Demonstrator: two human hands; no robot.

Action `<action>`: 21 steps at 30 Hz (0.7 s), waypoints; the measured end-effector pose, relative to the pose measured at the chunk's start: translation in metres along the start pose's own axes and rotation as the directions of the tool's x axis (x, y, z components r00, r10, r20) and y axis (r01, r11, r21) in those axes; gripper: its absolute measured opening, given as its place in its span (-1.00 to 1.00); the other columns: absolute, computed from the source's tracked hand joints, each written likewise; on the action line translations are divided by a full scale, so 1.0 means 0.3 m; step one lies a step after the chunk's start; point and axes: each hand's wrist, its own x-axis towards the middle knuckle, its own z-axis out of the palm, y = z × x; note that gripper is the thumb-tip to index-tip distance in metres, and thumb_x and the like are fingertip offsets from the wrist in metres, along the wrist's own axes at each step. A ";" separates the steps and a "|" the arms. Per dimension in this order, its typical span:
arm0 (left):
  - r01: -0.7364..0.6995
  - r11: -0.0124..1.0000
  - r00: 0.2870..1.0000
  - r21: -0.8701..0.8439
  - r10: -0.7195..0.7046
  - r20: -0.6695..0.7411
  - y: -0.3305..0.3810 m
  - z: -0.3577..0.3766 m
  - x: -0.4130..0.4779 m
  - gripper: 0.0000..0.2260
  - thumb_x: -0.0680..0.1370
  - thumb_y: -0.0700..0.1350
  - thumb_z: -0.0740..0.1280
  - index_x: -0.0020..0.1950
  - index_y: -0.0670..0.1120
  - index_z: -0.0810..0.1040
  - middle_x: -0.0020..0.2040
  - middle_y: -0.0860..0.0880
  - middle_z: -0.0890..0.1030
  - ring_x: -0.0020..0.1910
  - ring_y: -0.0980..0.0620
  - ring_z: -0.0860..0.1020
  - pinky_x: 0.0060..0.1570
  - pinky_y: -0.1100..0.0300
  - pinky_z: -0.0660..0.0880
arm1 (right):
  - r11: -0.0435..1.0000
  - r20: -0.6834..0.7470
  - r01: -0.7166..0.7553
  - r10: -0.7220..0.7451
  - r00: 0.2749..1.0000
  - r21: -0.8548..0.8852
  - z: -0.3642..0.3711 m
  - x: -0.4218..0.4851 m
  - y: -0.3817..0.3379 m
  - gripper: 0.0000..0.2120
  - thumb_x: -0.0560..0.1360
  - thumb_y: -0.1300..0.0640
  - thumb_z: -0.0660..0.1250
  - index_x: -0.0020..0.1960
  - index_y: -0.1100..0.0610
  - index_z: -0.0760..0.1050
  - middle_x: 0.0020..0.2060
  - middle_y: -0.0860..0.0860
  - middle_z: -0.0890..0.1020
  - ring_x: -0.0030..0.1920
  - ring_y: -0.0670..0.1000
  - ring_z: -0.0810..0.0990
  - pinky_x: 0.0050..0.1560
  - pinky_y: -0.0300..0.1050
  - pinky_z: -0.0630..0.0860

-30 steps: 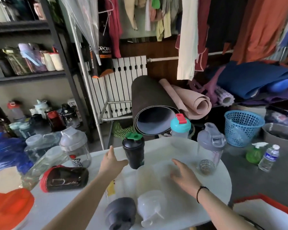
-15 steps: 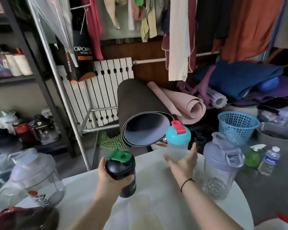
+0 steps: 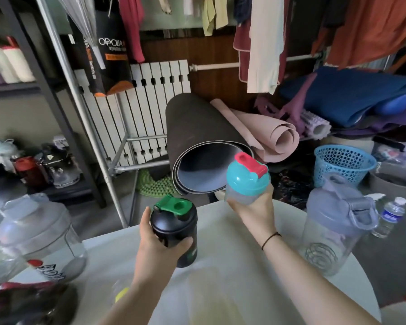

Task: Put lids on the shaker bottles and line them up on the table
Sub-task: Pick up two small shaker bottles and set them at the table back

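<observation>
Holding two lidded shakers at once: the left hand (image 3: 161,240) is wrapped around the black shaker bottle (image 3: 174,233), fingers closed on its body just under the black lid with green flip cap (image 3: 172,206); whether its base touches the tabletop (image 3: 244,266) or sits just above it cannot be told. The right hand (image 3: 253,207) is closed around the clear shaker bottle (image 3: 243,195) with the teal lid and red flip cap (image 3: 247,172), held raised and tilted over the far edge of the tabletop. Both of these lids appear seated, so capping looks done for this pair; placement in a row does not. On the person's right, a clear shaker bottle with a grey lid (image 3: 338,228) stands upright on the tabletop, wire whisk ball visible inside, lid on. On the left, a large clear shaker (image 3: 40,240) with a pale lid stands near the edge, also capped. A dark item with a red rim (image 3: 21,299) lies at lower left, blurred; cannot tell whether it is capped. Judgement: lids mostly fitted on what is visible, but no clear line yet — the standing bottles are well apart at opposite sides. Remaining: set down the two held bottles between or beside the standing ones, gather the outliers, and check the blurred item.
</observation>
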 end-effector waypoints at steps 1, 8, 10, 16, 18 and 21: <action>0.005 1.000 1.000 -0.001 -0.005 0.000 0.002 -0.001 -0.001 0.03 0.16 -0.17 0.59 0.49 0.11 0.10 0.20 0.09 0.49 0.23 0.01 0.50 0.33 0.02 0.39 | 1.000 0.084 -0.007 0.006 0.996 0.006 -0.012 -0.009 -0.008 -0.20 0.19 0.17 0.60 0.26 -0.02 0.21 0.02 -0.21 0.51 0.02 -0.23 0.53 -0.02 -0.39 0.48; 0.069 0.998 0.998 -0.001 -0.069 -0.012 0.000 -0.005 -0.008 -0.04 0.18 -0.18 0.57 0.46 0.15 0.16 0.18 0.11 0.53 0.20 -0.02 0.53 0.31 -0.06 0.43 | 0.991 0.393 -0.120 0.131 0.910 -0.053 -0.081 -0.029 0.004 -0.12 0.18 0.23 0.59 0.36 -0.03 0.20 0.11 -0.20 0.50 0.12 -0.16 0.50 0.11 -0.17 0.44; 0.059 0.998 0.998 0.002 -0.059 -0.015 0.006 -0.002 -0.012 -0.09 0.23 -0.25 0.58 0.44 0.14 0.18 0.20 0.08 0.52 0.19 -0.02 0.53 0.29 -0.04 0.44 | 0.988 0.440 -0.153 0.153 0.885 -0.037 -0.093 -0.034 -0.007 -0.07 0.12 0.20 0.56 0.39 -0.02 0.20 0.22 -0.06 0.50 0.20 -0.07 0.49 0.09 -0.21 0.46; 0.075 0.997 0.997 0.002 -0.075 -0.036 0.018 0.003 -0.021 -0.10 0.27 -0.30 0.56 0.47 0.09 0.17 0.23 0.03 0.52 0.20 -0.04 0.52 0.31 -0.03 0.42 | 0.971 0.063 0.014 0.001 0.998 -0.237 0.008 -0.166 -0.009 0.19 0.08 -0.09 0.62 0.50 0.01 -0.01 0.35 0.06 0.30 0.36 0.08 0.28 0.37 0.02 0.27; 0.077 0.997 0.996 -0.011 -0.077 -0.033 0.025 0.008 -0.031 -0.11 0.28 -0.33 0.54 0.47 0.08 0.18 0.20 0.03 0.51 0.17 -0.03 0.52 0.30 0.01 0.42 | 0.957 -0.045 -0.007 -0.006 0.999 -0.290 0.053 -0.188 -0.018 0.19 0.11 -0.12 0.61 0.51 0.04 -0.04 0.35 0.11 0.28 0.36 0.17 0.24 0.30 0.07 0.31; 0.092 0.996 0.995 0.004 -0.091 -0.037 0.025 0.004 -0.036 -0.18 0.27 -0.31 0.55 0.40 0.12 0.26 0.14 0.07 0.55 0.14 -0.01 0.55 0.25 0.04 0.45 | 0.969 -0.144 -0.055 0.020 0.989 -0.241 0.064 -0.164 -0.031 0.07 0.15 -0.05 0.61 0.48 0.05 0.06 0.32 0.13 0.33 0.34 0.21 0.30 0.26 0.09 0.37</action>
